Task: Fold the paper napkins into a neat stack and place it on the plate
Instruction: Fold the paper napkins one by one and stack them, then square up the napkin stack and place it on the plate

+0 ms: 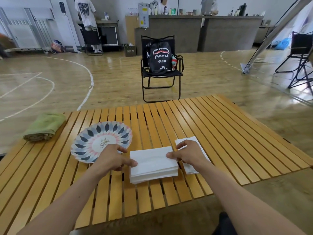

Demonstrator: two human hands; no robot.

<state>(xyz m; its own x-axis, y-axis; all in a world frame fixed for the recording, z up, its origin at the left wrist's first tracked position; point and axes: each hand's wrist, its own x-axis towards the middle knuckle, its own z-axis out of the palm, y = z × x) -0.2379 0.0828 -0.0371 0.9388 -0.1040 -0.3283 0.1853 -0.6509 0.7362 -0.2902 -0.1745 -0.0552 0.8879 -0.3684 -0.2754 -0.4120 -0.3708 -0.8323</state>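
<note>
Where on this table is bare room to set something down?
Bare: the far table slats behind the plate and napkin stack, and the right side past the loose napkin. Crowded: plate, stack and loose napkin lie close together.

a squared stack of white napkins lies flat near the table's near edge; the blue-patterned plate sits beside it toward the left edge, a loose napkin toward the right.
</note>
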